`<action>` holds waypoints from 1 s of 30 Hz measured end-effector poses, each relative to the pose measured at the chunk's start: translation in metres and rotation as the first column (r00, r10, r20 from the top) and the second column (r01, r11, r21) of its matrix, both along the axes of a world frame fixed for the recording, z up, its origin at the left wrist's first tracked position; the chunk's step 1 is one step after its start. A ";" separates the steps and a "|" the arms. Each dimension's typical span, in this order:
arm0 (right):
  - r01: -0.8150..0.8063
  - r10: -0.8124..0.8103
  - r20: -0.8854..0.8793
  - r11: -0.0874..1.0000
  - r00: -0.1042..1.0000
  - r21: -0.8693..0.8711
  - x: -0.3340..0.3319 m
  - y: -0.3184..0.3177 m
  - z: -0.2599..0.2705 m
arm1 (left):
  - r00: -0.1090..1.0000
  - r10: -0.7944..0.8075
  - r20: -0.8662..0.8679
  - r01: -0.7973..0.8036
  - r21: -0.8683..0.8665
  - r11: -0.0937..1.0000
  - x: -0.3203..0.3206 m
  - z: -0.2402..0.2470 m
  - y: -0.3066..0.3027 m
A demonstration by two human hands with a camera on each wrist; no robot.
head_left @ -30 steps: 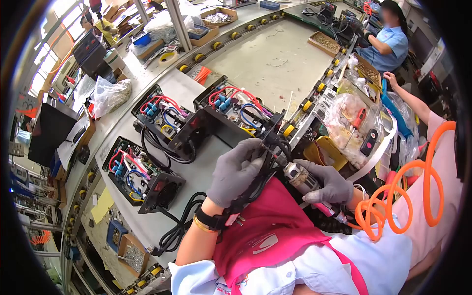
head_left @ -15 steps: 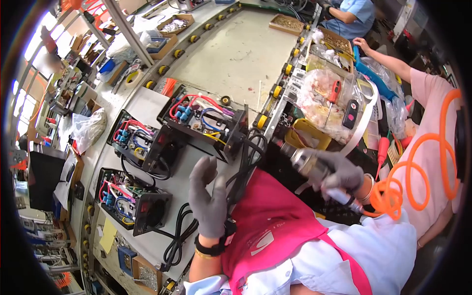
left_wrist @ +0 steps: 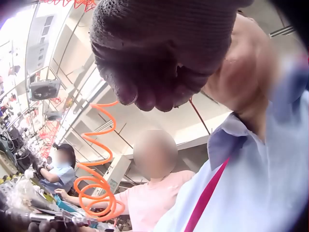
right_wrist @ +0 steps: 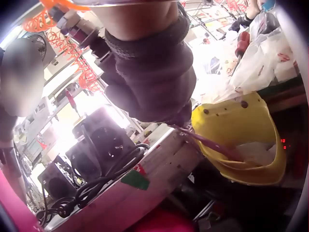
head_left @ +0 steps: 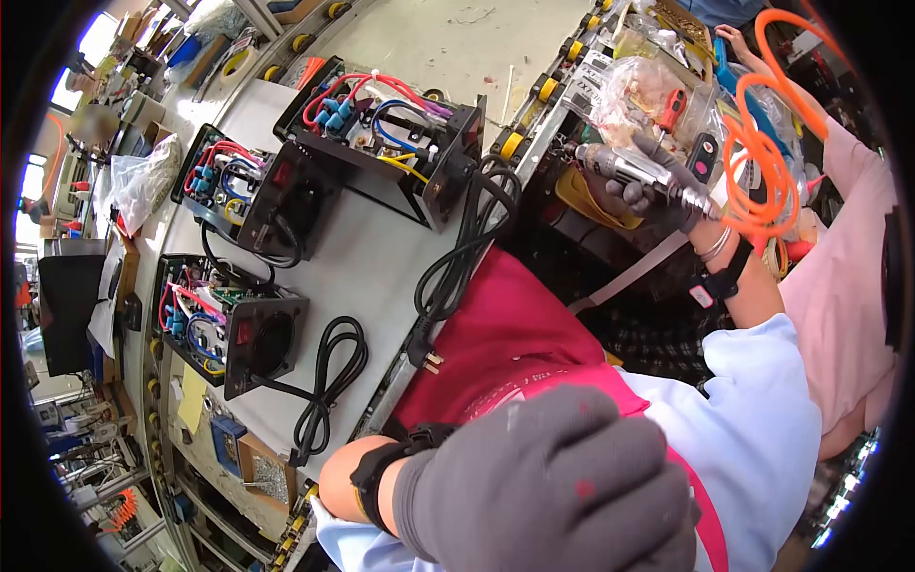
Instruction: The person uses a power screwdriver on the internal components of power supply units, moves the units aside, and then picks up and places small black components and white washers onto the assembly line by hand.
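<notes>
Room to pass lies between two cord coils [head_left: 456, 262], with units [head_left: 307, 202] beyond blocking.

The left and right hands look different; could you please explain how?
The left hand is curled, with no object visible; the right hand grips a metallic tool. The left hand appears large, near the camera, while the right hand appears smaller, farther away. Both are gray-gloved.

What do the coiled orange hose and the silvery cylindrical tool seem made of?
Coiled orange hose: probably smooth, slightly glossy plastic, judging by its even colour and round loops. Silvery cylindrical tool: apparently mostly polished metal, given its bright reflections.
</notes>
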State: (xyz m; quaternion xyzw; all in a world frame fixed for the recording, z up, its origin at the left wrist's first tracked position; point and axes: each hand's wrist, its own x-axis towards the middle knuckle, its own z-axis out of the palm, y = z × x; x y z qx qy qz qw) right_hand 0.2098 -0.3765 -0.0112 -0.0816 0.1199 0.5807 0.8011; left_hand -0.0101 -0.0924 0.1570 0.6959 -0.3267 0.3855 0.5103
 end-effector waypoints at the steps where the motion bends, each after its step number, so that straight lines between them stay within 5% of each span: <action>1: 0.022 -0.021 0.051 1.000 0.998 -0.008 0.004 0.001 0.001 | 0.998 0.057 0.010 -0.057 -0.014 0.998 -0.001 0.003 -0.001; 5: 0.119 -0.116 0.192 0.993 0.974 -0.006 0.025 -0.002 0.017 | 0.992 0.068 -0.105 -0.057 0.109 0.992 -0.003 0.016 0.015; 6: 0.064 -0.077 0.253 0.996 0.964 0.057 0.035 0.001 0.015 | 0.954 0.039 -0.296 0.019 0.189 0.982 -0.012 0.029 0.027; 9: 0.096 -0.074 0.231 0.992 0.970 -0.086 0.037 -0.002 0.021 | 1.000 -0.018 0.011 0.013 0.328 0.945 -0.007 0.013 0.042; 10: 0.201 -0.074 0.497 0.957 0.865 -0.208 0.036 -0.003 0.016 | 0.999 -0.046 -0.021 0.050 0.396 0.917 -0.009 0.020 0.051; 12: 0.487 0.067 0.883 0.813 0.465 -0.319 0.036 -0.013 -0.009 | 0.998 -0.053 0.025 0.039 0.385 0.922 -0.005 0.022 0.051; 14: 0.746 0.350 0.936 0.630 -0.027 -0.214 0.035 -0.024 -0.039 | 0.991 0.016 0.136 -0.046 0.223 0.974 0.005 0.013 0.034; 15: 0.809 0.360 0.932 0.560 -0.041 -0.180 0.027 -0.022 -0.036 | 0.984 0.059 0.166 -0.083 0.139 0.987 0.007 0.008 0.025; 16: 0.831 0.162 0.969 0.502 0.184 -0.242 0.014 -0.011 -0.025 | 0.981 0.111 0.158 -0.121 0.059 0.991 0.008 0.005 0.014; 17: 0.844 -0.205 0.872 0.423 0.444 -0.330 -0.001 0.008 -0.009 | 0.999 0.046 0.027 -0.049 0.129 0.990 0.001 0.012 0.023; 19: 0.907 -0.506 0.754 0.272 0.418 -0.321 -0.023 0.032 0.006 | 0.968 -0.021 -0.249 0.084 0.248 0.965 -0.011 0.027 0.042; 20: 0.926 -0.474 0.800 0.261 0.368 -0.272 -0.030 0.033 0.004 | 0.998 0.051 -0.045 -0.038 0.243 0.969 -0.011 0.015 0.042; 22: 0.959 -0.414 0.876 0.234 0.248 -0.162 -0.040 0.039 -0.002 | 0.982 0.160 0.102 -0.178 0.205 0.962 -0.014 0.010 0.040; 24: 0.984 -0.131 0.988 0.169 0.081 -0.059 -0.046 0.052 0.003 | 0.966 0.254 -0.035 -0.242 0.204 0.948 -0.035 0.019 0.037; 25: 0.989 0.022 1.000 0.145 -0.001 -0.002 -0.049 0.057 0.008 | 0.976 0.218 0.030 -0.219 0.201 0.955 -0.030 0.011 0.047; 27: 0.988 0.259 0.953 -0.059 0.156 -0.146 -0.034 0.062 0.017 | 0.977 0.141 0.158 -0.172 0.203 0.964 -0.021 -0.004 0.066; 29: 0.948 0.334 0.890 -0.176 0.312 -0.266 -0.003 0.038 0.010 | 0.969 0.247 -0.001 -0.244 0.158 0.957 -0.033 -0.010 0.074; 30: 0.989 0.452 0.892 -0.135 0.003 0.065 0.018 0.017 -0.022 | 0.949 0.304 -0.078 -0.290 0.157 0.944 -0.036 -0.013 0.079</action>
